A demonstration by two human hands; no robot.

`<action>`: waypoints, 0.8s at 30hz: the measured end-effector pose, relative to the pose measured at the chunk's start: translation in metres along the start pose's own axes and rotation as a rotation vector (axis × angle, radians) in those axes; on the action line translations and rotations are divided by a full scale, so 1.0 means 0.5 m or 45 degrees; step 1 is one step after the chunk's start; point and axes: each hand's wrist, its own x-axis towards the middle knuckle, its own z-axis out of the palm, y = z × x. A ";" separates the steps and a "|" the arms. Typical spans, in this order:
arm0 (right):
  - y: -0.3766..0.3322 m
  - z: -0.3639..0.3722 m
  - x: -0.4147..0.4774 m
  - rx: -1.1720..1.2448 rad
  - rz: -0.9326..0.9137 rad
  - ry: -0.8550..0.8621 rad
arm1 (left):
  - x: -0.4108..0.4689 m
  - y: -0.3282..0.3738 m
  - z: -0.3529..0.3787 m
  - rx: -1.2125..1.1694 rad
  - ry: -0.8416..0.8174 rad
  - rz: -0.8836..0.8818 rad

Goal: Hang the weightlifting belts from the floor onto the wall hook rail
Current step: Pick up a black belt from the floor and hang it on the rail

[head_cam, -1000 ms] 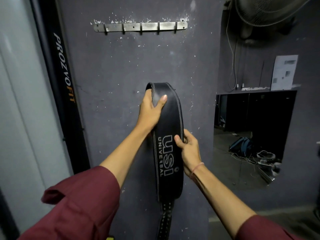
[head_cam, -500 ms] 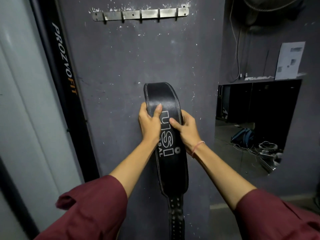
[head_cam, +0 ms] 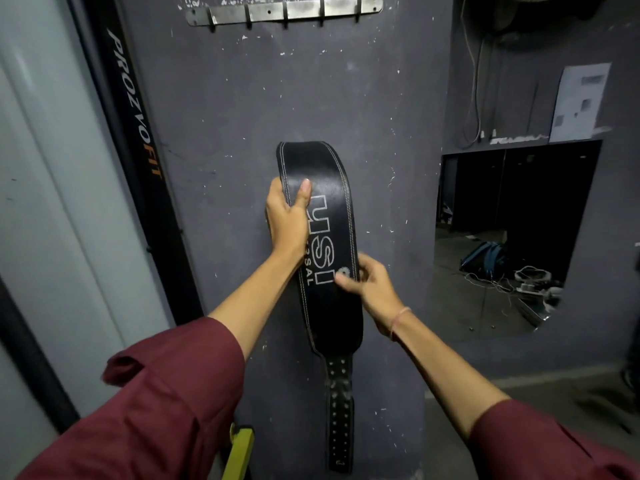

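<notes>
Since half a second ago: right hand [head_cam: 372, 289] has dropped from beside the left to lower on the belt [head_cam: 332, 306], at its right edge. Left hand [head_cam: 285, 220] keeps its place.

Left hand grips the belt's left edge, thumb across the front. Right hand pinches the right edge, thumb on the front; slightly blurred.

Belt is held against the wall [head_cam: 242, 98], well below the rail [head_cam: 284, 10]. Long axis is near vertical: wide folded end up, holed strap hanging down.

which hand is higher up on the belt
The left hand: it grips the belt near its top, while the right hand holds its edge lower down.
</notes>
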 end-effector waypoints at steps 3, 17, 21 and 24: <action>-0.073 0.029 0.047 -0.004 -0.100 0.065 | 0.013 0.013 0.004 0.063 0.000 -0.029; -0.171 0.060 0.129 0.231 -0.224 0.313 | -0.207 -0.076 -0.018 0.298 -0.134 -0.035; -0.176 0.045 0.144 0.279 -0.206 0.372 | -0.275 -0.161 -0.052 0.392 -0.362 -0.333; -0.180 0.039 0.145 0.268 -0.214 0.368 | -0.300 -0.165 -0.051 0.212 -0.407 -0.366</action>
